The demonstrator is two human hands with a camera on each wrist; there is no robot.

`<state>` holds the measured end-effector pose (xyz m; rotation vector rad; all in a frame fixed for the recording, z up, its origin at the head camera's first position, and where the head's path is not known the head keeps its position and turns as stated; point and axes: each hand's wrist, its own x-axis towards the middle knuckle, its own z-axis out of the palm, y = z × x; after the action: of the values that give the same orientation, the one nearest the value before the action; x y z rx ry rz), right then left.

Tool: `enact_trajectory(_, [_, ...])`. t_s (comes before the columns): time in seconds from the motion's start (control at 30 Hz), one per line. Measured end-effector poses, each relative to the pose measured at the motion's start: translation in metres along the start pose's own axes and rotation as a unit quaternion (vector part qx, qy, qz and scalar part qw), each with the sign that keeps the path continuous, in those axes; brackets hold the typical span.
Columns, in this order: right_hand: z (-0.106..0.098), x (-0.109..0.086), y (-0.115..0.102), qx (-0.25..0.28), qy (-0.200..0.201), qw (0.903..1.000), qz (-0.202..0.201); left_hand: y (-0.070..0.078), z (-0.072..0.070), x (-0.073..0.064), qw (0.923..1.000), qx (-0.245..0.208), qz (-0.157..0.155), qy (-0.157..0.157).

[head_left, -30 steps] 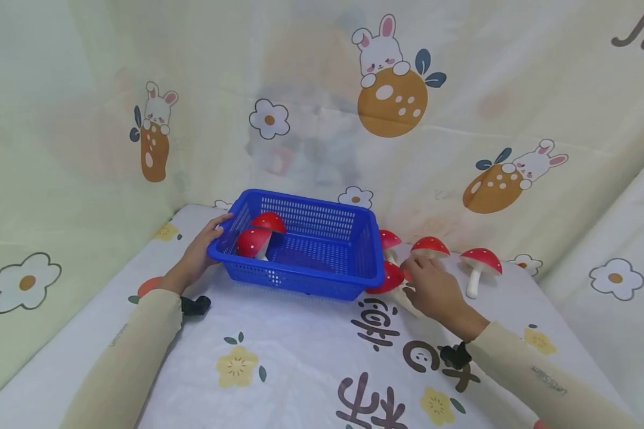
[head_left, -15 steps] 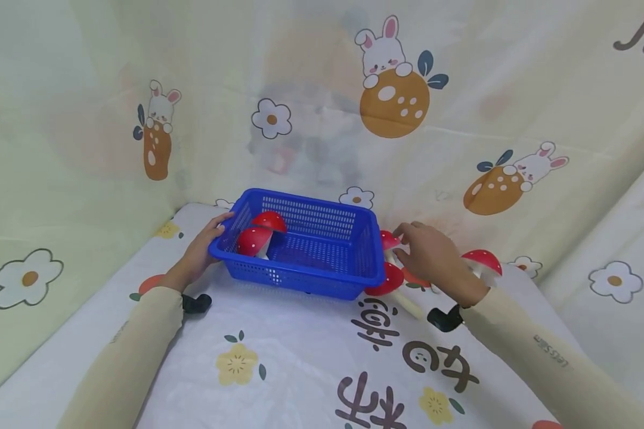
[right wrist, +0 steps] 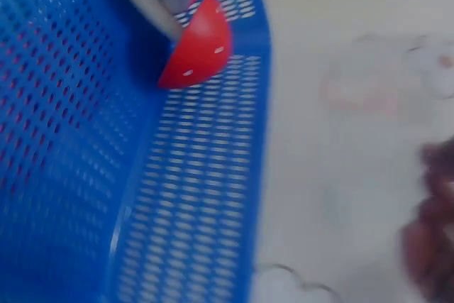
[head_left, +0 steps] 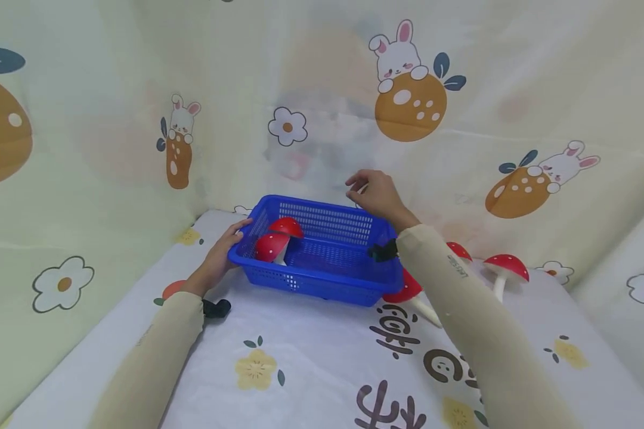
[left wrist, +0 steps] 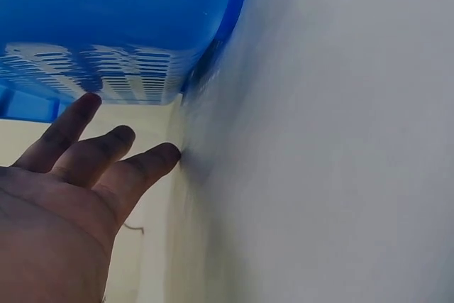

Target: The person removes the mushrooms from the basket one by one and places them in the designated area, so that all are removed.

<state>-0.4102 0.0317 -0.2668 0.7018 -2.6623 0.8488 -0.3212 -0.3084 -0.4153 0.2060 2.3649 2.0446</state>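
Note:
A blue perforated plastic basket (head_left: 311,286) stands on the table. Two red toy mushrooms with white dots, one a red-capped mushroom (head_left: 272,246) and the other a mushroom (head_left: 287,226) behind it, lie in its left end. My left hand (head_left: 217,259) touches that end; in the left wrist view its fingers (left wrist: 145,172) are extended beside the wall. Raised above the basket's back right rim, my right hand (head_left: 375,193) has loosely bent fingers and no visible object in it. In the right wrist view, blurred fingers (right wrist: 433,225) show at the edge.
A red mushroom (head_left: 408,289) lies by the basket's right end, partly hidden by the right sleeve. Farther right are a partly covered mushroom (head_left: 458,249) and another mushroom (head_left: 507,266) with its stem showing. A patterned curtain (head_left: 322,71) hangs behind the table.
My right hand has moved up and left, from the mushrooms on the right to above the basket. The left hand has stayed at the basket's left end. The head view has shifted slightly.

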Motion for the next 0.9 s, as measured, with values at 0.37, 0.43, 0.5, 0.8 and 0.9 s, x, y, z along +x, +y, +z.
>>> enact_trajectory(0.37, [0.110,0.051,-0.002,0.021,-0.065,0.9937,-0.089,-0.003,0.003,-0.001,0.9998,-0.010,-0.006,0.017])
enact_trajectory(0.43, [0.123,0.052,-0.008,0.019,-0.107,0.9887,-0.103,-0.002,0.004,-0.001,0.9997,-0.011,-0.010,0.018])
enact_trajectory(0.5, [0.132,0.055,-0.014,0.018,-0.143,0.9835,-0.109,-0.002,0.002,0.000,0.9996,-0.014,-0.012,0.019])
enact_trajectory(0.8, [0.148,0.048,-0.014,-0.048,-0.224,0.9649,-0.128,-0.005,0.003,-0.001,0.9994,-0.013,-0.013,0.029])
enact_trajectory(0.9, [0.146,0.045,-0.014,-0.088,-0.221,0.9612,-0.140,-0.003,0.005,-0.002,0.9996,-0.012,-0.012,0.024])
